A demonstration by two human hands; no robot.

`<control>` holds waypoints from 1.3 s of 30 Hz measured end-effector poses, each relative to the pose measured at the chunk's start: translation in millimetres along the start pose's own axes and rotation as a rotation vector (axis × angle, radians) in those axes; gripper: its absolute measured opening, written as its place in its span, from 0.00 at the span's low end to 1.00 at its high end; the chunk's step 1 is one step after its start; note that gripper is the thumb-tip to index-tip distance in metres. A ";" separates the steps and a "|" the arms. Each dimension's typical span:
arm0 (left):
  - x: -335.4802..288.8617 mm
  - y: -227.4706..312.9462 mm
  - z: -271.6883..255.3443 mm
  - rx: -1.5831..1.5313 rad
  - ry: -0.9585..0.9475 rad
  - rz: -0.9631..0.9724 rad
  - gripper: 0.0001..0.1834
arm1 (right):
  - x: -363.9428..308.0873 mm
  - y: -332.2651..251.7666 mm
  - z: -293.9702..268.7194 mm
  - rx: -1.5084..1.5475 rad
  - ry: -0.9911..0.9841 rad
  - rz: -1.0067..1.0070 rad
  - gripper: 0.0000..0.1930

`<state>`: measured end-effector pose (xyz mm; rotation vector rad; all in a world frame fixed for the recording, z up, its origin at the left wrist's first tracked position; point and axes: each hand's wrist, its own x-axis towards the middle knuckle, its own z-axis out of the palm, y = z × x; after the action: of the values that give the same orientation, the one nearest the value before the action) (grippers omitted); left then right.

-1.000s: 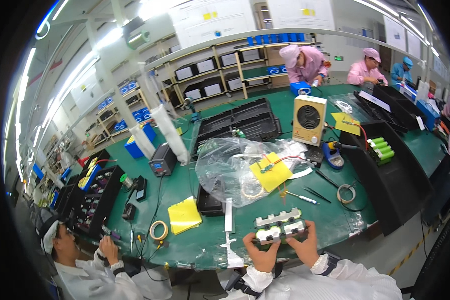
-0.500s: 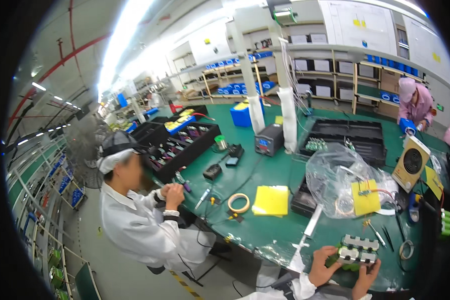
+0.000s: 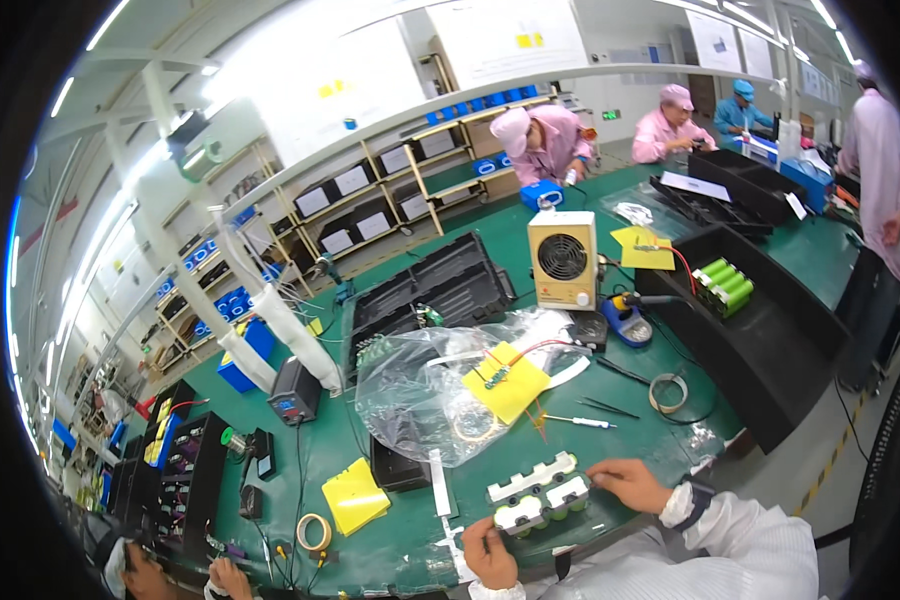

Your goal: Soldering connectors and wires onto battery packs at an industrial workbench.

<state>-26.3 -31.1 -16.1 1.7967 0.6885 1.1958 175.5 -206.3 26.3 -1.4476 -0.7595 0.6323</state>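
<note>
A battery pack [image 3: 538,492] of green cells with white strips and silvery metal along its top is at the near edge of the green table. My left hand [image 3: 490,556] grips its left end, thumb and fingers against the side. At the other end, the curled fingers of my right hand [image 3: 632,486] press on the pack's right corner. The pack's underside is hidden, so I cannot tell whether it is raised off the table.
Beyond the pack lie a clear plastic bag [image 3: 410,385], yellow sheet with wired board [image 3: 507,384], tweezers [image 3: 610,408] and tape roll [image 3: 667,393]. A fan unit [image 3: 562,262], soldering iron stand [image 3: 627,322] and black case [image 3: 770,360] stand farther right. A co-worker sits at lower left.
My view has turned to the right, bringing the black case and more co-workers into sight. Both hands stay at the pack's ends; the right one now shows from its back, with its forearm.
</note>
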 end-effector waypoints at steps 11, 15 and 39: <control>-51.6 33.9 -27.5 0.226 -0.356 -0.005 0.27 | 35.1 -29.9 -18.0 -0.239 -0.543 0.026 0.42; -50.6 37.1 -29.0 0.295 -0.455 -0.002 0.39 | 41.7 -28.4 -15.6 -0.224 -0.564 0.010 0.41; -15.4 46.8 4.3 -0.273 -0.500 -0.468 0.40 | -38.9 6.7 82.3 -0.341 -0.051 -0.433 0.20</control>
<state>-28.9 -67.7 16.9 1.5052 0.5716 0.4739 87.6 -184.6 14.5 -1.5087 -1.2230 0.2113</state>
